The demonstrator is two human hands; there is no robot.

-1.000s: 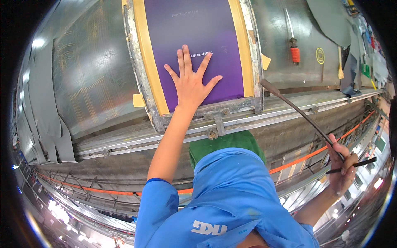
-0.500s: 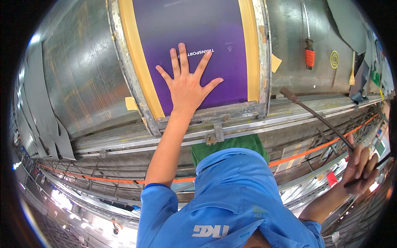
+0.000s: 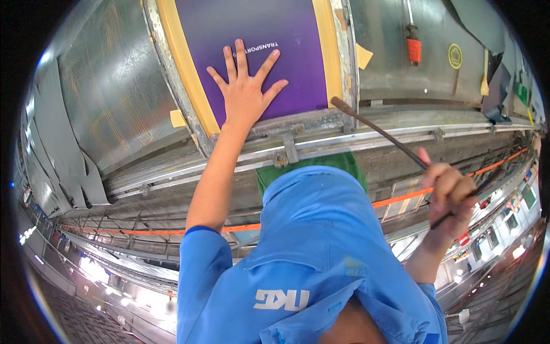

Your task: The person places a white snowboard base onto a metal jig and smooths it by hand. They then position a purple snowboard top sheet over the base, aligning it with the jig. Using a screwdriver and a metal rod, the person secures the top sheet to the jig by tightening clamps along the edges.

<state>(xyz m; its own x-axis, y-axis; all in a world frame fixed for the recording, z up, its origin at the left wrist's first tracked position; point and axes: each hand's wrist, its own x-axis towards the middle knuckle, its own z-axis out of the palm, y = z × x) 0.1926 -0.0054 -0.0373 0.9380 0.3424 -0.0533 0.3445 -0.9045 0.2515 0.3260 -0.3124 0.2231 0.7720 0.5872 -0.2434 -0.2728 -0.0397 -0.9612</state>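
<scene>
Left hand's splayed open on the purple sheet, right hand's clamped on a dark rod slanting up-left toward it.

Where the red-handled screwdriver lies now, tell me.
In the head view, the screwdriver lies at upper right on the metal surface, between the pale yellow scrap and the round yellow mark.

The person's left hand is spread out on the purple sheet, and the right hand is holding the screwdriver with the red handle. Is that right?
Not quite: in the head view, the right hand is holding a long dark tool. The screwdriver lies on the metal surface. The left hand is indeed spread out on the purple sheet.
</scene>
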